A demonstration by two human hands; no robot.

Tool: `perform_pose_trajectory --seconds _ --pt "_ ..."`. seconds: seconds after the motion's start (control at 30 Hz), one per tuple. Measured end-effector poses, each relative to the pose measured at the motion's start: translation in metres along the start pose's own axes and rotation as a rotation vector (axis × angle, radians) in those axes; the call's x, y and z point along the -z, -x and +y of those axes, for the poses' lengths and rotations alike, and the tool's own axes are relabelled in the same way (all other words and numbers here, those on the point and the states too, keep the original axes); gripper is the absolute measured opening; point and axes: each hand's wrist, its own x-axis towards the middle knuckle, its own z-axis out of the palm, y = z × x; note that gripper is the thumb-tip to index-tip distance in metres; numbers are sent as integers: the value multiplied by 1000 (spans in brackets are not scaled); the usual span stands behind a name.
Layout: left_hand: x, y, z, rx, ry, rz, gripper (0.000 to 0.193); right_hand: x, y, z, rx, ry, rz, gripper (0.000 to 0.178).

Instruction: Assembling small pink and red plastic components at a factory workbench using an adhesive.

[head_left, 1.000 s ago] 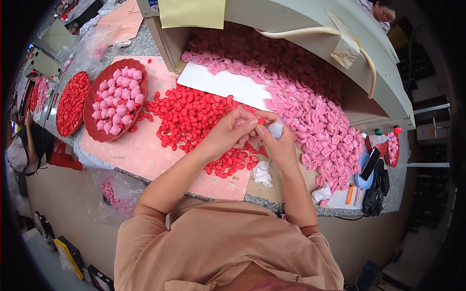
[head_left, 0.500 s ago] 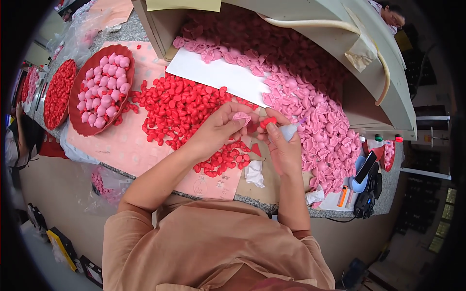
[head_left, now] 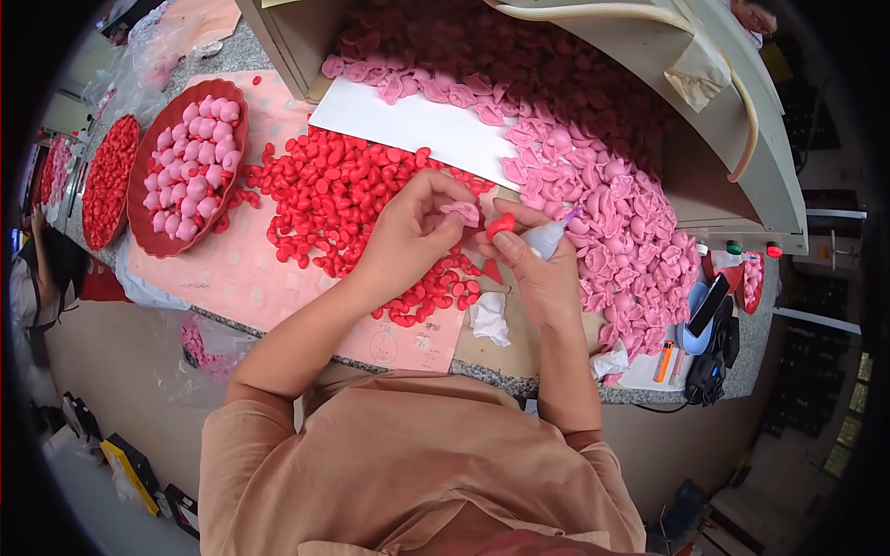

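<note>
Between the thumb and fingers of my left hand (head_left: 408, 236) is a small pink piece with a ruffled edge (head_left: 460, 214). My right hand (head_left: 550, 283) pinches a small red rounded piece (head_left: 501, 225) between thumb and forefinger. The same hand also holds a small whitish squeeze bottle (head_left: 544, 241) with a thin purple tip, angled up and to the right. Both hands are close together, the pink and red pieces a short gap apart. Under and left of them spreads a heap of glossy red pieces (head_left: 324, 190). A heap of pink ruffled pieces (head_left: 630, 241) lies to the right.
A red scalloped tray (head_left: 148, 227) at left carries pink-and-red pieces; farther left is a tray of red pieces (head_left: 109, 181). A pale open-fronted box (head_left: 714, 199) arches over the pink heap. Crumpled tissue (head_left: 489, 318), an orange lighter (head_left: 664, 361) and a phone (head_left: 708, 306) lie nearer.
My right hand has shifted slightly left and turned the red piece toward the pink one. The bottle has tilted a little. Both hands keep hold of their things; the whole view has shifted slightly.
</note>
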Motion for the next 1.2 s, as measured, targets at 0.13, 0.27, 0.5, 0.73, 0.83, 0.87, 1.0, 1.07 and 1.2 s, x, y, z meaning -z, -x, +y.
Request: perform_pose_trajectory --seconds 0.13,0.27,0.5,0.73,0.83,0.87,1.0,1.07,1.2 --pt "7 1 -10 -119 -244 -7 20 -12 7 2 81 227 9 30" --pt "3 2 -7 -193 -493 2 23 -13 3 16 283 413 43 28" --pt "9 0 -13 -372 -521 -96 22 -5 2 11 202 308 78 28" --pt "6 4 -12 -305 -537 -37 24 -4 3 13 35 175 11 26" --pt "7 5 -11 -207 -495 -38 24 -3 2 15 -18 80 -8 27" --pt "9 3 -12 -273 -549 -51 24 -4 2 16 -19 81 -9 27" --pt "8 4 -14 -306 -542 -58 24 -5 0 21 -62 4 1 28" --pt "9 4 -16 -342 -576 -66 24 -6 -1 23 -41 -12 -11 29" --pt "7 5 -11 -304 -507 -107 26 -7 1 23 -101 16 -30 28"
